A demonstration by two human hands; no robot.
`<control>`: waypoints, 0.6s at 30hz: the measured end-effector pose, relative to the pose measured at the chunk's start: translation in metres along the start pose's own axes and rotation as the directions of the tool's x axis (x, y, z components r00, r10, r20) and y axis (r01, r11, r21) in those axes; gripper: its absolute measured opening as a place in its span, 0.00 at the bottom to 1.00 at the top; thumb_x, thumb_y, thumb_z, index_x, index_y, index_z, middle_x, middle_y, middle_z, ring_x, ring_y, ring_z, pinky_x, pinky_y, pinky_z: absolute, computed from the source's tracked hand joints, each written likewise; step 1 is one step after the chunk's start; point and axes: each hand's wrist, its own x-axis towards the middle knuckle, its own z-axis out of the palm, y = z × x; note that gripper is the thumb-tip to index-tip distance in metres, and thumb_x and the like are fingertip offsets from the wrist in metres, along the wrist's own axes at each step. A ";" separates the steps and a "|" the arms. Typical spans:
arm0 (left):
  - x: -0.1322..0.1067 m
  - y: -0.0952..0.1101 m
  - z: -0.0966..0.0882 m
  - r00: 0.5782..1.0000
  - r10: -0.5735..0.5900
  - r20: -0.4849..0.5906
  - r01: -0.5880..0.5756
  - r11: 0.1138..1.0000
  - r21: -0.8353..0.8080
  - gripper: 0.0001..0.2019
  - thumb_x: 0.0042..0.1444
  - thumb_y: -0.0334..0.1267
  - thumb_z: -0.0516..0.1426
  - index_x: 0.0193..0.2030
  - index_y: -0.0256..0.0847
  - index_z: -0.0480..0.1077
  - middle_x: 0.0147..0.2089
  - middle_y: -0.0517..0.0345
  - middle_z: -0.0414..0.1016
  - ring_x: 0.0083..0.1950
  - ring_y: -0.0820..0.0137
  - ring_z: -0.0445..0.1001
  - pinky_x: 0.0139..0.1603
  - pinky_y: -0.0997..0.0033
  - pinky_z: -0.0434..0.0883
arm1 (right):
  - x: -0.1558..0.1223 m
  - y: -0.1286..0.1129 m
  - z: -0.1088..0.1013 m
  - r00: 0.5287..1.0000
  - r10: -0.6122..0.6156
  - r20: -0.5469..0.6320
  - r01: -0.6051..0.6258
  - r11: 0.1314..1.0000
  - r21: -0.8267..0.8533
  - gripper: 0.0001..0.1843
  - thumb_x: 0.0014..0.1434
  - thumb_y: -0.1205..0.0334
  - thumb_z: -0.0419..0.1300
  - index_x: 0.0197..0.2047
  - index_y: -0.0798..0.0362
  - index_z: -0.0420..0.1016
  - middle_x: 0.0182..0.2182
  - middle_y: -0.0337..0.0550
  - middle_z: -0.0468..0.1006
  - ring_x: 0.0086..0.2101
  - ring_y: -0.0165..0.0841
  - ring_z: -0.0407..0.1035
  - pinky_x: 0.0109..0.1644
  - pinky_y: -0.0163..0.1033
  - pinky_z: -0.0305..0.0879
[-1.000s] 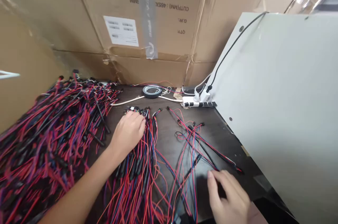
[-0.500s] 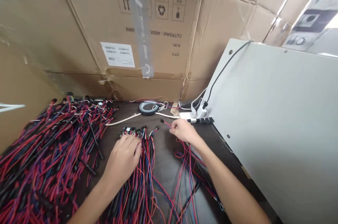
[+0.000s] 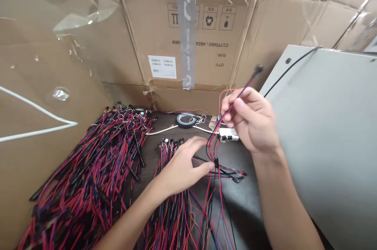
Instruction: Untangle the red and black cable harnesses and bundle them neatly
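Above the white power strip [image 3: 228, 135], the right hand [image 3: 250, 120] pinches a red-and-blue wire lead [image 3: 235, 102] slanting up-right, black connector [image 3: 258, 70] uppermost; the half-open left hand [image 3: 182, 167] sits left of the strip, seemingly empty.

Wire harnesses [image 3: 88, 167]: 8 o'clock, on the table [image 3: 241, 206]
Tape roll [image 3: 186, 120]: 12 o'clock, on the table
Power strip [image 3: 228, 135]: 1 o'clock, on the table
Metal panel [image 3: 321, 124]: 3 o'clock
Cardboard cartons [image 3: 188, 45]: 12 o'clock, behind the table

Bright, even room light; glare streaks the plastic wrap [image 3: 63, 26], the right hand [image 3: 250, 120] casts a soft shadow across the dark table [image 3: 241, 210], and the picture's edges bow outward.
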 end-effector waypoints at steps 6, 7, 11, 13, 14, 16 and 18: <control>0.009 -0.003 0.018 0.986 -0.056 0.160 0.087 0.977 -0.194 0.12 0.51 0.39 0.60 0.43 0.43 0.74 0.43 0.54 0.77 0.44 0.63 0.74 0.50 0.61 0.68 | -0.002 -0.004 -0.013 0.986 -0.103 -0.134 0.117 0.988 0.101 0.05 0.61 0.59 0.58 0.36 0.48 0.66 0.36 0.37 0.72 0.31 0.26 0.70 0.34 0.34 0.72; 0.010 -0.002 0.023 0.978 -0.055 0.200 0.107 0.959 -0.262 0.10 0.51 0.39 0.60 0.41 0.42 0.73 0.40 0.54 0.77 0.41 0.65 0.74 0.47 0.62 0.69 | -0.003 -0.003 -0.014 0.983 -0.106 -0.152 0.128 0.982 0.138 0.03 0.61 0.60 0.57 0.36 0.48 0.67 0.37 0.37 0.72 0.33 0.27 0.71 0.38 0.35 0.73; 0.010 0.000 0.040 0.907 -0.117 0.405 0.318 0.820 -0.476 0.10 0.51 0.42 0.60 0.34 0.39 0.67 0.23 0.65 0.66 0.21 0.74 0.66 0.24 0.73 0.63 | -0.002 0.001 -0.024 0.951 -0.155 -0.266 0.228 0.936 0.268 0.02 0.62 0.63 0.57 0.36 0.48 0.70 0.40 0.40 0.73 0.41 0.28 0.70 0.51 0.39 0.71; 0.010 0.000 0.042 0.887 -0.154 0.435 0.375 0.788 -0.488 0.12 0.48 0.42 0.63 0.32 0.39 0.65 0.24 0.67 0.63 0.19 0.78 0.61 0.22 0.76 0.58 | -0.001 0.001 -0.036 0.921 -0.194 -0.338 0.297 0.910 0.288 0.02 0.61 0.64 0.58 0.35 0.49 0.72 0.40 0.41 0.73 0.44 0.29 0.70 0.54 0.39 0.70; 0.011 -0.001 0.043 0.890 -0.166 0.425 0.377 0.791 -0.481 0.13 0.45 0.41 0.64 0.31 0.39 0.65 0.25 0.67 0.62 0.20 0.79 0.60 0.23 0.76 0.58 | 0.000 -0.001 -0.044 0.905 -0.213 -0.368 0.328 0.901 0.283 0.02 0.60 0.65 0.58 0.34 0.50 0.72 0.40 0.41 0.73 0.45 0.30 0.69 0.54 0.39 0.70; 0.013 -0.003 0.042 0.907 -0.175 0.383 0.354 0.809 -0.469 0.13 0.41 0.37 0.66 0.33 0.38 0.67 0.28 0.67 0.61 0.24 0.80 0.60 0.26 0.76 0.59 | 0.001 -0.004 -0.061 0.879 -0.249 -0.406 0.365 0.900 0.239 0.02 0.59 0.65 0.59 0.33 0.51 0.72 0.40 0.43 0.73 0.47 0.32 0.69 0.54 0.39 0.71; 0.015 -0.006 0.043 0.923 -0.161 0.349 0.320 0.825 -0.467 0.15 0.40 0.34 0.66 0.35 0.38 0.69 0.28 0.67 0.60 0.26 0.79 0.60 0.29 0.76 0.59 | 0.001 -0.007 -0.075 0.877 -0.257 -0.405 0.349 0.921 0.171 0.03 0.59 0.64 0.60 0.32 0.51 0.72 0.39 0.44 0.74 0.48 0.34 0.69 0.53 0.41 0.71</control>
